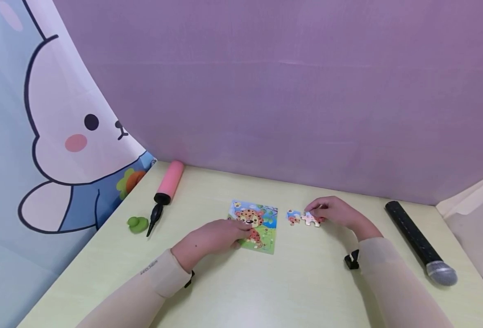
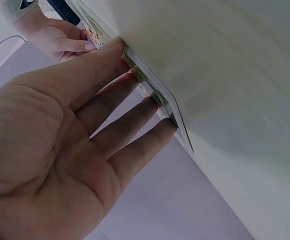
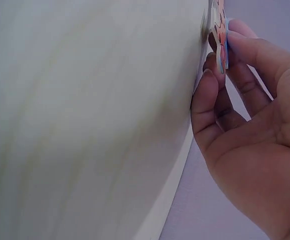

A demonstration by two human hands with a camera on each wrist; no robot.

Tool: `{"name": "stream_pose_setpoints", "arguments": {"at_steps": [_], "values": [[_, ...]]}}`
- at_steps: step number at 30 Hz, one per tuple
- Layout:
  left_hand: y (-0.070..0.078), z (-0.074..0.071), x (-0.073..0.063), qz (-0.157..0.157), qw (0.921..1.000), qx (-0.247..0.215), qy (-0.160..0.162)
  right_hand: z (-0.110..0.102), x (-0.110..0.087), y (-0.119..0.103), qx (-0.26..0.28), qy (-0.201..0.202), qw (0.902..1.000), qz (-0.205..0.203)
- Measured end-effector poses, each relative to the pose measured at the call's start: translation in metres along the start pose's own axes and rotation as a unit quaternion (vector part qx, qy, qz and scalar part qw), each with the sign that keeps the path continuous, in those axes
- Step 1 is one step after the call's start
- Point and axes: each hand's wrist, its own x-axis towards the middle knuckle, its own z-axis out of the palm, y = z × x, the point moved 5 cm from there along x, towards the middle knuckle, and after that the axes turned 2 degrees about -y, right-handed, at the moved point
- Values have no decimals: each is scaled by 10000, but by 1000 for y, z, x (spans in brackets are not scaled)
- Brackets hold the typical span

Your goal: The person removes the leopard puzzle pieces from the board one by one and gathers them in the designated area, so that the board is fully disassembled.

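Note:
A leopard picture puzzle card (image 1: 269, 232) lies flat on the table. My left hand (image 1: 212, 238) rests on its left part, the fairly straight fingertips touching the picture; in the left wrist view the same hand (image 2: 60, 135) has its thumb near the card's edge. To the right of the card, my right hand (image 1: 337, 213) pinches a jigsaw piece (image 1: 310, 219) between thumb and fingers. Seen from the right wrist, that piece (image 3: 221, 40) is tilted up on edge, red-orange with dark spots. Another small jigsaw piece (image 1: 293, 217) lies just left of it.
At the left lie a pink hand pump (image 1: 171, 180) with a black nozzle and a green toy duck (image 1: 137, 224). A black microphone (image 1: 417, 241) lies at the right, beyond the right forearm. A purple curtain (image 1: 286, 100) hangs along the table's back edge.

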Motion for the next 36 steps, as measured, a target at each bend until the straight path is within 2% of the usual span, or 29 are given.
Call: {"name": "stream_pose_setpoints", "arguments": {"at_steps": [19,36], "values": [[-1,2,2,-53,10000,-79,30,0,5,2,-482,58,9988,-76],[-2,3,3,-61,10000,-26,42,4,6,3,-510,-12,9987,5]]}}
